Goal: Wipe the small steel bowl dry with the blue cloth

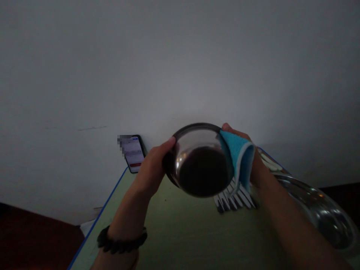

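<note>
A round steel bowl (201, 165) is held up above the table, its mouth tilted towards me. My left hand (153, 167) grips its left rim, thumb on top; a dark bead bracelet circles that wrist. My right hand (253, 165) presses a folded blue cloth (239, 159) over the bowl's right rim, fingers closed round cloth and rim.
A pale green table (182, 232) with a blue edge runs up to a white wall. A phone (134, 153) with a lit screen leans at the wall. Several pieces of cutlery (234, 198) lie under the bowl. A large steel basin (323, 213) sits at the right.
</note>
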Demonstrator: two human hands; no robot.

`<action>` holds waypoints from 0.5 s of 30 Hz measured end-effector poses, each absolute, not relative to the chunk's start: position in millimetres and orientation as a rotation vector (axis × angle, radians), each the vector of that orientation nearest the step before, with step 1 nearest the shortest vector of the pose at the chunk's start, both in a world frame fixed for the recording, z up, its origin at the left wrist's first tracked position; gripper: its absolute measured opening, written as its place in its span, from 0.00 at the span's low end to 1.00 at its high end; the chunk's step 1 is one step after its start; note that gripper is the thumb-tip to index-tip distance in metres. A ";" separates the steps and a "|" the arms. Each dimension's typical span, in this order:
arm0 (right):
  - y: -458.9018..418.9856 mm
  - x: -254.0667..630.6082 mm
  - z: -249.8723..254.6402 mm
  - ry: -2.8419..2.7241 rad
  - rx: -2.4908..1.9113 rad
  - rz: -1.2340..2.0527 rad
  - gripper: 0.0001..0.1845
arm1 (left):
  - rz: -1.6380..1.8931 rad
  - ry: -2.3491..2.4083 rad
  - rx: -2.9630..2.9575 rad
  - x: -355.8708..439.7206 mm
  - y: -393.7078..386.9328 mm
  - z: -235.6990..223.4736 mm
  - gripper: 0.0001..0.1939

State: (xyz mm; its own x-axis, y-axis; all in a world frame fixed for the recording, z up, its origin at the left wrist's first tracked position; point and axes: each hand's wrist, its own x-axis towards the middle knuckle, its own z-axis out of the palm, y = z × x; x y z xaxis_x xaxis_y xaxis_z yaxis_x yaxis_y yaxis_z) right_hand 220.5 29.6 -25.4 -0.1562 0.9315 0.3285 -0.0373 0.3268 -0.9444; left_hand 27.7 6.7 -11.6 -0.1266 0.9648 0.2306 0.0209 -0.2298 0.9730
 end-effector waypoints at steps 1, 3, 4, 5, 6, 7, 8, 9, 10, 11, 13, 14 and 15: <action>28.0 222.7 -23.6 -1.628 -0.876 1.030 0.21 | 1.365 1.184 1.373 26.6 4.7 -10.9 0.14; 23.7 223.2 -20.6 -1.864 -0.874 0.981 0.19 | 1.048 1.153 1.507 27.9 1.3 -12.1 0.18; 21.6 221.7 -19.9 -1.992 -0.877 0.923 0.18 | 0.939 1.131 1.571 30.0 0.4 -13.8 0.19; 20.0 219.4 -19.8 -2.075 -0.880 0.876 0.17 | 0.871 1.119 1.629 32.6 0.0 -15.8 0.19; 18.9 216.8 -20.1 -2.138 -0.884 0.828 0.17 | 0.851 1.114 1.678 35.3 0.2 -17.9 0.20; 18.2 214.4 -20.6 -2.169 -0.889 0.793 0.16 | 0.856 1.115 1.715 37.6 0.8 -19.7 0.20; 17.9 212.6 -21.2 -2.164 -0.894 0.782 0.16 | 0.860 1.117 1.736 39.5 1.6 -21.2 0.21; 17.8 211.5 -21.6 -2.146 -0.898 0.782 0.16 | 0.869 1.114 1.740 40.6 2.5 -22.3 0.22; 17.7 211.2 -21.6 -2.125 -0.905 0.787 0.17 | 0.883 1.109 1.728 41.2 3.2 -22.9 0.22; 17.6 211.4 -21.3 -2.101 -0.913 0.796 0.17 | 0.903 1.105 1.703 41.1 3.9 -23.2 0.22; 17.3 213.1 -20.1 -2.023 -0.940 0.826 0.18 | 0.963 1.104 1.628 39.8 4.8 -22.8 0.22; 17.3 213.9 -19.5 -1.963 -0.951 0.855 0.19 | 1.001 1.106 1.582 38.8 5.2 -22.3 0.22; 17.3 214.4 -19.3 -1.888 -0.958 0.900 0.19 | 1.048 1.107 1.531 37.7 5.6 -21.6 0.22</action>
